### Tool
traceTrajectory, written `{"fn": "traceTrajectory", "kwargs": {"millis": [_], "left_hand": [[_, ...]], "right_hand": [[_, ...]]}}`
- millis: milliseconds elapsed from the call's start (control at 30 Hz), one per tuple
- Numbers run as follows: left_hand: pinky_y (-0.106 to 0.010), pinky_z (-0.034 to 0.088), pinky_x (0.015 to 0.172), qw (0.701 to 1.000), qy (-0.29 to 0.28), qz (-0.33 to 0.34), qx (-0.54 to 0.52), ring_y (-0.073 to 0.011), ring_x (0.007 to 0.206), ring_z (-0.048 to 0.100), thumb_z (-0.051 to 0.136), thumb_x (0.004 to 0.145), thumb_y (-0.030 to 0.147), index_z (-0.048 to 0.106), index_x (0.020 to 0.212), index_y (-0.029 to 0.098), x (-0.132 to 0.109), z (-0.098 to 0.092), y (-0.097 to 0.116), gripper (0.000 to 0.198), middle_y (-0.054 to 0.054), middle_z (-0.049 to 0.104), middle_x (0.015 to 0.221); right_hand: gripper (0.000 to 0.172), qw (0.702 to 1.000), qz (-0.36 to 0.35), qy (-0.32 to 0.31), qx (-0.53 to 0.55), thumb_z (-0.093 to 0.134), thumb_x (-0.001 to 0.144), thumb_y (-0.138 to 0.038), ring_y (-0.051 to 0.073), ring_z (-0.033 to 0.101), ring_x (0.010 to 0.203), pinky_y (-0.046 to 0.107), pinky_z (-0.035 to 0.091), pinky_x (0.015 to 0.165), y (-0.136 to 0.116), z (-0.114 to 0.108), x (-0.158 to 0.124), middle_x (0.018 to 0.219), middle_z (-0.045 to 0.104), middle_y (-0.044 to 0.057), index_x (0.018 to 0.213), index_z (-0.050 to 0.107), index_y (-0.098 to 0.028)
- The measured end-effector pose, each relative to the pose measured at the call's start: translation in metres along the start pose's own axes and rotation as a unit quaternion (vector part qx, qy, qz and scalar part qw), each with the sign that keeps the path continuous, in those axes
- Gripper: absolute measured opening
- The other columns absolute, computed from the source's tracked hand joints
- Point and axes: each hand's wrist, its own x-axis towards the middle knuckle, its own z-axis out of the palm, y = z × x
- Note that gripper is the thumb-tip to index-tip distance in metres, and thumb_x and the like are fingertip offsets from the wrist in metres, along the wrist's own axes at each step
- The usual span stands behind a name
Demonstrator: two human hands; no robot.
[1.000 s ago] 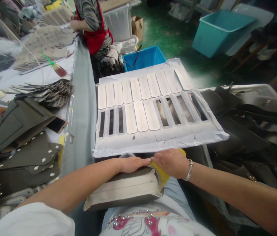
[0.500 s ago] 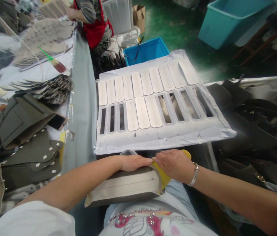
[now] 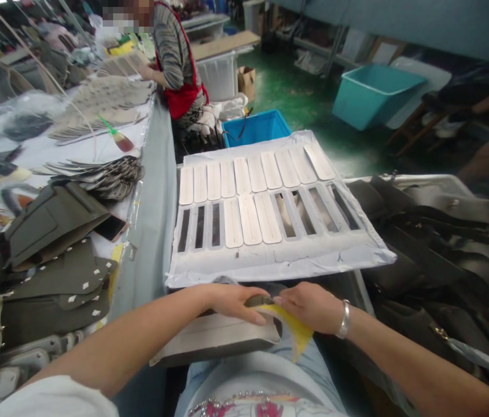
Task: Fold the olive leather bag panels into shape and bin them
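Note:
A half-made bag (image 3: 213,336), dark grey-brown outside with a cream inner face towards me, lies across my lap. My left hand (image 3: 233,301) grips its upper edge, thumb on the near face and fingers over the far side. Just to the right, my right hand (image 3: 311,307) is closed on a thin yellow sheet (image 3: 300,330) at the bag's right end. The sheet's lower corner hangs free below the hand. Whether the right fingers also pinch the bag's edge is hidden.
Beyond my hands lies a white board (image 3: 296,258) with pale rounded strips and slots. Leather pieces (image 3: 62,278) and a phone (image 3: 111,227) cover the left table. Dark bags fill a bin (image 3: 426,179) at right. A person in a red apron (image 3: 181,98) sits further off.
My left thumb has come round onto the bag's near face. The yellow sheet has swung and now hangs lower right, away from the bag's end. My view has tilted up.

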Motion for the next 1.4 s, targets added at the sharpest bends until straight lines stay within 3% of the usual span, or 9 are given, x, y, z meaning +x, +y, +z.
{"fn": "traceTrajectory", "kwargs": {"millis": [67, 167, 267, 333, 533, 833, 1100, 1267, 1400], "left_hand": [[-0.033, 0.034, 0.099, 0.999, -0.027, 0.020, 0.004, -0.0260, 0.117, 0.046, 0.059, 0.069, 0.065, 0.030, 0.138, 0.027, -0.005, -0.006, 0.001, 0.083, -0.004, 0.048, 0.131], [-0.031, 0.026, 0.105, 0.999, -0.026, 0.045, -0.015, -0.0235, 0.123, 0.039, 0.038, 0.079, 0.069, 0.031, 0.138, 0.025, -0.007, -0.010, -0.001, 0.074, -0.002, 0.040, 0.139], [-0.032, 0.023, 0.106, 0.999, 0.027, -0.010, -0.020, -0.0229, 0.123, 0.041, 0.018, 0.084, 0.068, 0.045, 0.131, 0.023, -0.004, -0.009, -0.005, 0.070, -0.002, 0.043, 0.137], [-0.033, 0.024, 0.105, 0.997, 0.061, -0.047, -0.015, -0.0236, 0.120, 0.044, 0.021, 0.083, 0.070, 0.052, 0.124, 0.025, -0.002, -0.007, -0.009, 0.068, -0.001, 0.048, 0.133], [-0.029, 0.032, 0.099, 0.998, 0.053, -0.010, -0.020, -0.0208, 0.110, 0.051, 0.028, 0.084, 0.067, 0.053, 0.122, 0.029, 0.001, -0.005, -0.014, 0.059, 0.002, 0.056, 0.123], [-0.030, 0.037, 0.094, 0.998, 0.062, -0.012, 0.011, -0.0211, 0.104, 0.054, 0.029, 0.090, 0.053, 0.052, 0.121, 0.026, 0.015, 0.009, 0.004, 0.048, -0.003, 0.061, 0.113], [-0.032, 0.033, 0.099, 0.998, 0.062, -0.004, 0.010, -0.0222, 0.111, 0.050, 0.028, 0.091, 0.049, 0.042, 0.131, 0.026, 0.028, 0.025, 0.020, 0.048, -0.004, 0.053, 0.125], [-0.035, 0.032, 0.101, 0.993, 0.098, -0.019, 0.067, -0.0259, 0.119, 0.045, 0.030, 0.088, 0.057, 0.034, 0.136, 0.022, 0.033, 0.035, 0.026, 0.059, -0.007, 0.044, 0.135], [-0.038, 0.031, 0.102, 0.985, 0.139, -0.047, 0.090, -0.0297, 0.123, 0.040, 0.043, 0.081, 0.061, 0.027, 0.140, 0.019, 0.022, 0.031, 0.024, 0.074, -0.011, 0.038, 0.140]], "right_hand": [[0.048, 0.998, -0.008, 0.044, -0.048, 0.028, 0.094, -0.042, 0.011, 0.051, 0.050, 0.025, 0.023, 0.049, 0.013, -0.011, 0.004, 0.059, 0.061, 0.003, 0.065, 0.058, -0.018], [0.047, 0.979, -0.068, 0.117, -0.153, 0.029, 0.093, -0.042, 0.012, 0.053, 0.055, 0.027, 0.022, 0.052, 0.020, -0.024, 0.012, 0.062, 0.062, 0.004, 0.066, 0.058, -0.017], [0.045, 0.959, -0.158, 0.119, -0.201, 0.029, 0.094, -0.039, 0.012, 0.052, 0.056, 0.029, 0.021, 0.053, 0.015, -0.030, 0.023, 0.063, 0.062, 0.002, 0.068, 0.059, -0.017], [0.045, 0.949, -0.200, 0.112, -0.218, 0.028, 0.095, -0.037, 0.012, 0.052, 0.056, 0.030, 0.019, 0.053, 0.010, -0.029, 0.030, 0.063, 0.061, 0.003, 0.070, 0.060, -0.017], [0.046, 0.932, -0.259, 0.115, -0.224, 0.026, 0.096, -0.035, 0.012, 0.051, 0.057, 0.031, 0.016, 0.053, 0.009, -0.021, 0.044, 0.064, 0.061, 0.003, 0.071, 0.059, -0.016], [0.039, 0.948, -0.238, 0.046, -0.207, 0.029, 0.094, -0.034, 0.014, 0.054, 0.061, 0.031, 0.016, 0.052, 0.013, -0.021, 0.034, 0.067, 0.063, 0.005, 0.078, 0.060, -0.017], [0.039, 0.982, -0.102, 0.081, -0.138, 0.030, 0.094, -0.038, 0.013, 0.052, 0.054, 0.029, 0.018, 0.051, 0.018, 0.007, -0.001, 0.062, 0.060, 0.002, 0.073, 0.057, -0.018], [0.030, 0.980, -0.085, 0.097, -0.153, 0.033, 0.093, -0.030, 0.016, 0.052, 0.057, 0.031, 0.022, 0.053, 0.013, 0.009, -0.025, 0.064, 0.058, 0.002, 0.077, 0.057, -0.020], [0.026, 0.972, -0.091, 0.123, -0.176, 0.037, 0.092, -0.027, 0.018, 0.052, 0.058, 0.032, 0.024, 0.054, 0.016, 0.004, -0.034, 0.064, 0.058, 0.002, 0.075, 0.057, -0.021]]}}
